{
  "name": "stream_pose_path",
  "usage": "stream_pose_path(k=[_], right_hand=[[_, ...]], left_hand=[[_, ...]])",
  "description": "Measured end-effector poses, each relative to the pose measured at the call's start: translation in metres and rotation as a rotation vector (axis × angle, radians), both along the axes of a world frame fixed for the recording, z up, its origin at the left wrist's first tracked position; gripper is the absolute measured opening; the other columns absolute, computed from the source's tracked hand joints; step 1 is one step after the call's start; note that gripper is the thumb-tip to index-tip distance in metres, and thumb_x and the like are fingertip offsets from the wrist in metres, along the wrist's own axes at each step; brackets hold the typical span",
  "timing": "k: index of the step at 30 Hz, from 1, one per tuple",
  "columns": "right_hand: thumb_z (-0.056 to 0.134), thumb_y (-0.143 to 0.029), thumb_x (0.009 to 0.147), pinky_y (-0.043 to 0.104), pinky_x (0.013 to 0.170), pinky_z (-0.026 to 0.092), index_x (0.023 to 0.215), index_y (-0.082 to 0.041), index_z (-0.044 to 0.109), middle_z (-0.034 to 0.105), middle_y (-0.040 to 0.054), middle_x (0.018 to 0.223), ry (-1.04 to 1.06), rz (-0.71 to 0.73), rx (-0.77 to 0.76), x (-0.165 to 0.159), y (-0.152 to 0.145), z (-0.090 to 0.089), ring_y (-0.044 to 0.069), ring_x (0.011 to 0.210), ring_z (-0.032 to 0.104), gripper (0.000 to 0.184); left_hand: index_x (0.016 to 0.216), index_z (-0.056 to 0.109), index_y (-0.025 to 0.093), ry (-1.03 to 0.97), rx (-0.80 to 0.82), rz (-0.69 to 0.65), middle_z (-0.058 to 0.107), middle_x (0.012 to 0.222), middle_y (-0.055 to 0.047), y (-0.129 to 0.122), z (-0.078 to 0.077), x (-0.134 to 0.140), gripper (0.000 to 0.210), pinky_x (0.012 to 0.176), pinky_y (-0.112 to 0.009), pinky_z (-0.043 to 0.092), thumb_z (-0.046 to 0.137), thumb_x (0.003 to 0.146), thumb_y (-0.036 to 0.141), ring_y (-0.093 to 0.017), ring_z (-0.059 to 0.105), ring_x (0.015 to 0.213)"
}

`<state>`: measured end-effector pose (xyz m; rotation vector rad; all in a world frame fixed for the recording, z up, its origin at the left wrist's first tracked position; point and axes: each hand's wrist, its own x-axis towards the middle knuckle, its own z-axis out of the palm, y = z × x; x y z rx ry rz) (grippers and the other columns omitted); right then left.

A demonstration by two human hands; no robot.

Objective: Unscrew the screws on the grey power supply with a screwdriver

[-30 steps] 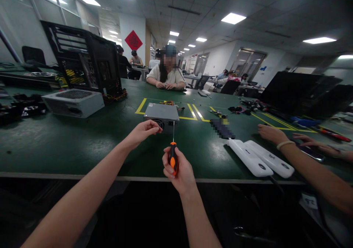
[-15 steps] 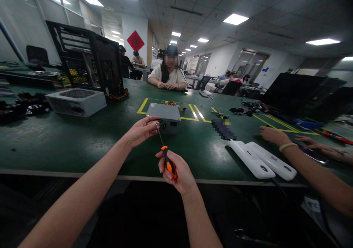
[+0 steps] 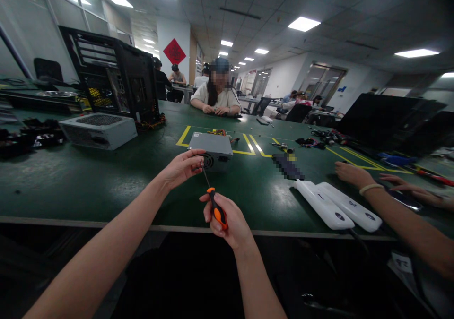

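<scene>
Orange-and-black-handled metal screwdriver (image 3: 214, 201): gripped in right hand (image 3: 230, 220), shaft slanting forward-left to left hand (image 3: 181, 169), fingers bunched at tip, hold unclear. Grey box-shaped metal power supply (image 3: 212, 143): on green table (image 3: 106, 191), beyond both, left hand nearer.

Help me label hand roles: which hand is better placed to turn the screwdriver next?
Probably the right hand: it holds the screwdriver by the handle, while the left hand is near the tip of the shaft.
</scene>
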<state>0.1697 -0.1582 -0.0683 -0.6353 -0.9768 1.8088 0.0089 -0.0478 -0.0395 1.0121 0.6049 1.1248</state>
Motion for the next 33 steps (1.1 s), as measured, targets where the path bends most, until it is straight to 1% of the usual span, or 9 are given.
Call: stream_pose_path(k=[6, 10, 13, 16, 18, 21, 24, 29, 33], right_hand=[[0.056, -0.038, 0.082, 0.012, 0.028, 0.021, 0.095, -0.013, 0.061, 0.058, -0.0032, 0.054, 0.020, -0.002, -0.006, 0.000, 0.000, 0.000, 0.000, 0.030, 0.031, 0.029], [0.056, -0.037, 0.081, 0.012, 0.029, 0.021, 0.094, -0.012, 0.061, 0.058, -0.0022, 0.054, 0.075, -0.023, -0.054, 0.001, 0.003, -0.002, 0.001, 0.031, 0.032, 0.028], [0.055, -0.033, 0.083, 0.011, 0.030, 0.021, 0.090, -0.010, 0.062, 0.057, -0.0013, 0.054, 0.171, -0.050, -0.092, 0.003, 0.006, -0.004, 0.000, 0.033, 0.033, 0.025], [0.052, -0.029, 0.085, 0.010, 0.031, 0.023, 0.087, -0.009, 0.062, 0.056, -0.0009, 0.056, 0.266, -0.051, -0.168, 0.005, 0.011, -0.005, 0.000, 0.035, 0.033, 0.022], [0.048, -0.026, 0.087, 0.010, 0.032, 0.025, 0.085, -0.010, 0.061, 0.055, -0.0011, 0.057, 0.315, -0.058, -0.227, 0.005, 0.015, -0.004, 0.001, 0.037, 0.034, 0.021], [0.041, -0.024, 0.091, 0.009, 0.033, 0.026, 0.083, -0.011, 0.059, 0.053, -0.0012, 0.058, 0.357, -0.092, -0.295, 0.004, 0.020, -0.003, 0.001, 0.038, 0.034, 0.024], [0.034, -0.023, 0.093, 0.009, 0.033, 0.026, 0.083, -0.010, 0.059, 0.052, -0.0010, 0.057, 0.373, -0.116, -0.331, 0.003, 0.024, -0.002, 0.001, 0.038, 0.034, 0.030], [0.045, -0.025, 0.090, 0.009, 0.033, 0.027, 0.083, -0.011, 0.059, 0.052, -0.0015, 0.058, 0.373, -0.093, -0.318, 0.001, 0.028, -0.003, 0.001, 0.039, 0.035, 0.021], [0.045, -0.025, 0.090, 0.009, 0.034, 0.028, 0.084, -0.011, 0.058, 0.053, -0.0015, 0.059, 0.369, -0.089, -0.319, 0.001, 0.031, -0.003, 0.001, 0.039, 0.035, 0.020]], left_hand=[[0.101, 0.060, 0.016, 0.017, 0.018, -0.007, 0.063, 0.076, 0.002, 0.002, -0.002, 0.001, 0.028, 0.062, -0.018, 0.049, 0.066, 0.074, 0.012, -0.005, 0.059, 0.063], [0.103, 0.061, 0.016, 0.006, 0.002, -0.008, 0.067, 0.091, -0.003, 0.002, -0.002, 0.002, 0.024, 0.067, -0.022, 0.051, 0.062, 0.079, 0.018, -0.010, 0.063, 0.077], [0.101, 0.062, 0.015, 0.048, -0.061, 0.054, 0.067, 0.095, -0.007, 0.003, -0.002, 0.004, 0.021, 0.069, -0.024, 0.050, 0.059, 0.081, 0.022, -0.013, 0.064, 0.082], [0.096, 0.062, 0.014, 0.183, -0.121, 0.128, 0.068, 0.091, -0.007, 0.005, -0.006, 0.006, 0.020, 0.068, -0.023, 0.048, 0.063, 0.076, 0.017, -0.012, 0.064, 0.077], [0.093, 0.062, 0.013, 0.261, -0.132, 0.147, 0.067, 0.088, -0.006, 0.006, -0.010, 0.007, 0.019, 0.067, -0.024, 0.047, 0.064, 0.074, 0.015, -0.011, 0.063, 0.074], [0.090, 0.063, 0.013, 0.316, -0.106, 0.153, 0.065, 0.082, -0.004, 0.007, -0.014, 0.008, 0.017, 0.065, -0.022, 0.044, 0.065, 0.074, 0.018, -0.009, 0.060, 0.069], [0.084, 0.062, 0.012, 0.342, -0.069, 0.163, 0.061, 0.072, 0.000, 0.007, -0.015, 0.010, 0.014, 0.061, -0.021, 0.041, 0.065, 0.074, 0.021, -0.007, 0.056, 0.062], [0.080, 0.061, 0.012, 0.362, -0.045, 0.153, 0.059, 0.069, 0.000, 0.006, -0.013, 0.012, 0.016, 0.060, -0.021, 0.040, 0.063, 0.074, 0.027, -0.008, 0.054, 0.061], [0.080, 0.062, 0.013, 0.373, -0.042, 0.153, 0.059, 0.070, 0.000, 0.005, -0.013, 0.012, 0.019, 0.060, -0.022, 0.039, 0.063, 0.074, 0.030, -0.009, 0.055, 0.062]])
